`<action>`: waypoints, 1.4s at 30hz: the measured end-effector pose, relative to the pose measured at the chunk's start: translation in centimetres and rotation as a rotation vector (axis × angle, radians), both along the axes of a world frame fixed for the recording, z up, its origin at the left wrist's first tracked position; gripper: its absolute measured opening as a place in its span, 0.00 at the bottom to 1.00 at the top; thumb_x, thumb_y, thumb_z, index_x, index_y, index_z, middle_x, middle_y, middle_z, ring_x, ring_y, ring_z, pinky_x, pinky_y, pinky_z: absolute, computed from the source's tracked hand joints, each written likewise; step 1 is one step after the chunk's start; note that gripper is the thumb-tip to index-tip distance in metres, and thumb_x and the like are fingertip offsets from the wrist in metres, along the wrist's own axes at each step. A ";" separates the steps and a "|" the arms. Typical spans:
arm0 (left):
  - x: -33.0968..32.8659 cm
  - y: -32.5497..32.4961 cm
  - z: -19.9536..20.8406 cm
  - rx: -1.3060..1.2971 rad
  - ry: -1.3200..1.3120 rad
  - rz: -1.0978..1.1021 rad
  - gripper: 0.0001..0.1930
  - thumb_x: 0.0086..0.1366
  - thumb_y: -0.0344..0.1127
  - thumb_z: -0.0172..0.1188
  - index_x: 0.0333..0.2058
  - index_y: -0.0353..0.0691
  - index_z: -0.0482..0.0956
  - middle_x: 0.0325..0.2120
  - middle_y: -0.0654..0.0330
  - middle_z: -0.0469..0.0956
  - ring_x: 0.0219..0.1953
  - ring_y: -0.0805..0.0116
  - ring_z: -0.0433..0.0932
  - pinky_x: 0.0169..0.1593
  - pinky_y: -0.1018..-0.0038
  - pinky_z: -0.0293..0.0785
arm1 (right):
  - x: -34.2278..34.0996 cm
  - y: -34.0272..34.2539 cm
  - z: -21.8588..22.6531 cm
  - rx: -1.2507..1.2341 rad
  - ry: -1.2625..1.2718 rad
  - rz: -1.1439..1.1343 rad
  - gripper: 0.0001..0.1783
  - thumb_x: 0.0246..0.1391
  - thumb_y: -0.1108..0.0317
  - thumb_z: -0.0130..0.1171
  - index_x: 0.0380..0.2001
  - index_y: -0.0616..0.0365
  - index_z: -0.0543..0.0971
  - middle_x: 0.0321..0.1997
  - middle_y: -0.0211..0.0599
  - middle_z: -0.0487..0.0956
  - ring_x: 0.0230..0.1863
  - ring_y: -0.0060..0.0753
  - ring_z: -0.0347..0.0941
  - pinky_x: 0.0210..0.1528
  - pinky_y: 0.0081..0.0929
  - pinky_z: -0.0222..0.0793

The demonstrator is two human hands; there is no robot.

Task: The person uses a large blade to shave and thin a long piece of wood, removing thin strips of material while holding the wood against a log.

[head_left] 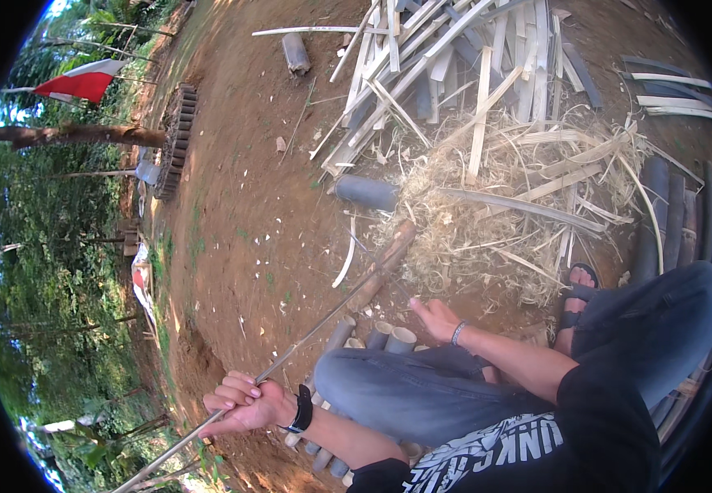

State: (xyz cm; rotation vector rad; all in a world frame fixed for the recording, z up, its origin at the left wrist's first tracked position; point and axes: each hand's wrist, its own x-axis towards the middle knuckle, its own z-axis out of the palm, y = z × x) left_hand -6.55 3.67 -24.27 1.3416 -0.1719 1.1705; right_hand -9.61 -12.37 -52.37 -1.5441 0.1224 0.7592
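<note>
My left hand (245,403) is closed round a long thin bamboo strip (311,335), its index finger lying along it. The strip runs from the lower left edge up to a short wooden log (392,261) on the ground, where its far part crosses the log. My right hand (436,319) is closed beyond my bent knee, thumb pointing forward. From it a thin dark blade-like tool (402,287) reaches toward the strip near the log; its handle is hidden in the hand. A heap of pale curly shavings (454,222) lies just past the log.
Split bamboo slats (454,49) are piled at the far side. A dark bamboo piece (366,192) lies beside the shavings. Cut bamboo tubes (379,335) sit by my knee. More bamboo poles (653,218) lie at the right. A red and white flag (85,80) hangs at the far left.
</note>
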 end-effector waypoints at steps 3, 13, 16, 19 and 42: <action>-0.1 0.5 -0.1 0.026 0.013 0.027 0.31 0.65 0.68 0.33 0.16 0.47 0.57 0.06 0.68 0.48 0.08 0.78 0.49 0.14 0.82 0.47 | -0.5 2.3 0.1 0.104 -0.007 -0.069 0.45 0.53 0.29 0.40 0.05 0.64 0.60 0.07 0.36 0.59 0.11 0.32 0.56 0.18 0.42 0.57; 0.3 2.4 -0.4 -0.018 0.015 0.132 0.32 0.66 0.68 0.31 0.15 0.47 0.58 0.06 0.69 0.49 0.08 0.78 0.49 0.15 0.82 0.48 | 0.8 3.1 -2.8 0.044 0.009 -0.167 0.45 0.52 0.28 0.42 0.03 0.61 0.57 0.06 0.35 0.58 0.10 0.29 0.55 0.14 0.40 0.52; 0.2 2.5 -0.2 -0.004 0.029 0.151 0.32 0.66 0.67 0.31 0.15 0.47 0.58 0.06 0.68 0.49 0.08 0.78 0.48 0.15 0.81 0.48 | 1.2 2.6 -1.7 0.076 -0.088 -0.057 0.46 0.52 0.28 0.42 0.02 0.61 0.58 0.06 0.35 0.58 0.11 0.29 0.55 0.14 0.41 0.53; 0.6 2.4 -0.2 -0.042 0.035 0.193 0.32 0.66 0.67 0.31 0.15 0.47 0.58 0.06 0.69 0.49 0.08 0.77 0.47 0.15 0.81 0.47 | 2.2 1.0 -3.8 -0.012 -0.038 0.014 0.46 0.52 0.28 0.41 0.02 0.61 0.59 0.06 0.35 0.57 0.11 0.31 0.55 0.16 0.42 0.54; 0.6 2.1 0.1 -0.046 0.050 0.200 0.32 0.65 0.68 0.34 0.15 0.47 0.58 0.06 0.69 0.48 0.09 0.78 0.47 0.16 0.82 0.45 | 2.6 -0.5 -7.4 -0.090 0.034 0.011 0.43 0.54 0.31 0.42 0.07 0.62 0.64 0.08 0.35 0.60 0.13 0.30 0.60 0.18 0.40 0.58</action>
